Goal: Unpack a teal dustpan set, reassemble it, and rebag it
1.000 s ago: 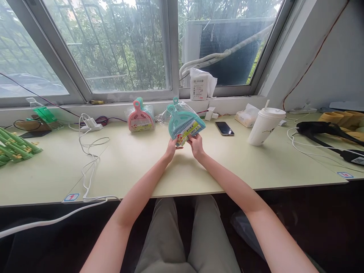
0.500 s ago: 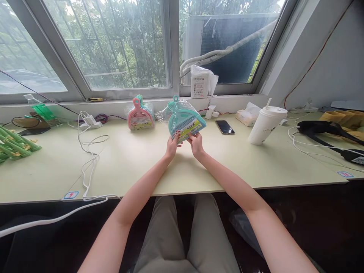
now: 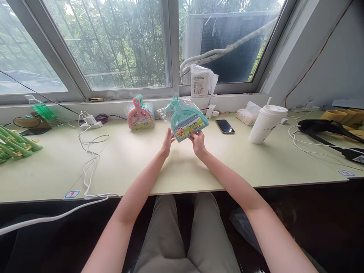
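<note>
Pale green tabletop (image 3: 127,163) runs under a wide window. Nearest, both forearms reach forward. Right hand (image 3: 198,141) pinches the bagged teal dustpan set (image 3: 186,119) by its lower edge, held tilted above mid-tabletop; a firmer two-handed hold would steady it. Left hand (image 3: 167,141) hovers beside it, fingers spread. Farther left stands a pink dustpan set (image 3: 140,115).

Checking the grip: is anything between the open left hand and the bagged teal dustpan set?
Nothing visible. The left hand is open beside the plastic-wrapped teal dustpan set, which the right hand pinches at its lower edge.
</note>
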